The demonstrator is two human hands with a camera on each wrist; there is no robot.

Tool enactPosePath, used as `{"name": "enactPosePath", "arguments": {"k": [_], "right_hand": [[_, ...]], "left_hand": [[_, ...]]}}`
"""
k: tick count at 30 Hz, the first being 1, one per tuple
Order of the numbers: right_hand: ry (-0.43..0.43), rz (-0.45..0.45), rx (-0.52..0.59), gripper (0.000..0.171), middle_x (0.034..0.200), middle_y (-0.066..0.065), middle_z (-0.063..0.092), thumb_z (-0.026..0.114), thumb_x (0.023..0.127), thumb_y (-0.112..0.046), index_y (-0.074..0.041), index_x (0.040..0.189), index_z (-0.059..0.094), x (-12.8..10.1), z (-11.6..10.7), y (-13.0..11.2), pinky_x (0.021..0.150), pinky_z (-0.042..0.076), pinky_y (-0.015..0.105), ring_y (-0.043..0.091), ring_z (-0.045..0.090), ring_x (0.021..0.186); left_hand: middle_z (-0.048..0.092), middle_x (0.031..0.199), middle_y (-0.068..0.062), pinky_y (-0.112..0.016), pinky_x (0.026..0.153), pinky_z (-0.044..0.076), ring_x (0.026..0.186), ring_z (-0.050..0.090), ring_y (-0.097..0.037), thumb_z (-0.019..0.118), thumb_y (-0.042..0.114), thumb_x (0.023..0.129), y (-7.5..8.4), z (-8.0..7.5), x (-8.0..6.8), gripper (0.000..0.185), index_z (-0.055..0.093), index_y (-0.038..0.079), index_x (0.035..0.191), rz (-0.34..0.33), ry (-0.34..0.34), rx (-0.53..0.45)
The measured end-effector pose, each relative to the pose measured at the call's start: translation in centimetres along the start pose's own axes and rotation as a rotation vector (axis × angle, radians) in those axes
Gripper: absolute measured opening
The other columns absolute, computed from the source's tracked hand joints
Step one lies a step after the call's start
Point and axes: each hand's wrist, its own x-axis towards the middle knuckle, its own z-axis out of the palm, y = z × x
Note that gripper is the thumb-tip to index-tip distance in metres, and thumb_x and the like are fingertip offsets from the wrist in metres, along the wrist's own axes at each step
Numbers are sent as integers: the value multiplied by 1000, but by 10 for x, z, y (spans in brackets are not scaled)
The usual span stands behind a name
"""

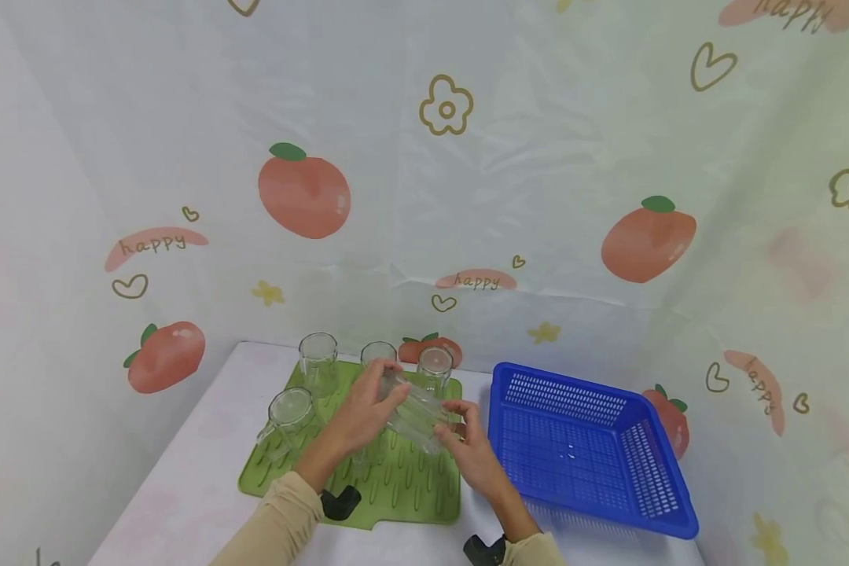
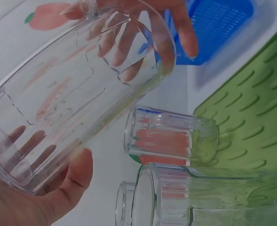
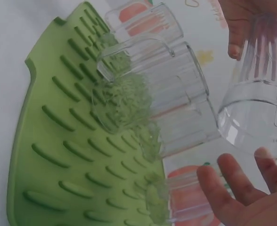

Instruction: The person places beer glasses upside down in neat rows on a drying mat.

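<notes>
I see my left hand curled round a tilted glass, right hand fingertips seemingly touching its base; blue basket beside holds nothing.

Your near half of the ribbed green drying mat lies bare. Four upright clear glass tumblers block its far and left part. The blue perforated plastic basket stands just right, interior open.
</notes>
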Motion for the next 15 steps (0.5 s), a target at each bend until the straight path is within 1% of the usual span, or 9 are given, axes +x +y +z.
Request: {"name": "enactPosePath", "arguments": {"k": [3,7,9,13,15], "right_hand": [[-15,30,-23,47,147,17,40,60,103,-20,-7,142,38,-1,0,1,87,54,22,32,58,123],[-23,62,-42,50,149,14,40,63,102,-24,-10,144,38,-1,0,3,88,53,23,33,56,127],[-29,70,-73,52,149,13,41,64,101,-27,-11,144,38,-2,-1,4,90,53,25,32,56,128],[-56,71,-149,55,148,13,48,66,100,-33,-12,144,41,-4,-5,3,93,54,33,32,57,129],[-74,68,-184,55,147,12,52,67,99,-35,-13,144,44,-5,-9,2,96,55,38,33,57,130]], "left_hand": [[52,141,-4,-54,105,48,130,54,-25,55,48,103,2,0,0,41,50,24,136,10,16,19],[51,140,1,-52,107,47,131,53,-23,57,48,102,2,1,1,41,52,25,136,21,36,36],[52,140,1,-53,107,47,131,53,-22,58,49,102,3,1,2,43,52,27,138,40,40,41],[54,139,3,-55,105,48,129,55,-22,62,53,98,3,3,5,49,53,30,140,75,34,62],[54,139,4,-55,106,48,129,55,-21,64,54,96,3,4,6,52,53,31,141,81,24,68]]}}
